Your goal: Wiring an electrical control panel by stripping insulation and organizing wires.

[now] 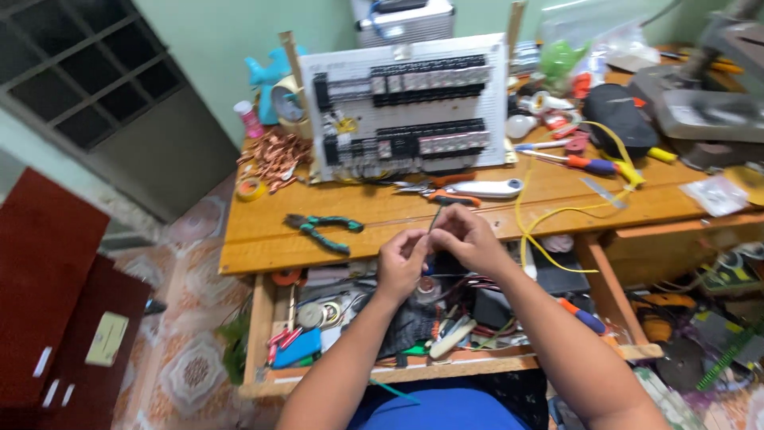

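My left hand [400, 263] and my right hand [464, 236] meet over the open drawer [382, 370] at the front edge of the wooden workbench [263, 239]. Both pinch a thin dark wire [432, 225] between their fingertips; its ends are hard to make out. Green-handled pliers [325, 228] lie on the bench to the left of my hands. Behind them stands a white panel [410, 103] with rows of black terminal blocks and relays.
Copper lugs [277, 155], yellow tape [250, 189], a white-handled cutter [477, 189], screwdrivers [585, 163] and a loose yellow wire [541, 219] lie on the bench. The drawer is full of tools and wires. A drill press base [708, 103] stands far right; red-brown furniture [56, 295] at left.
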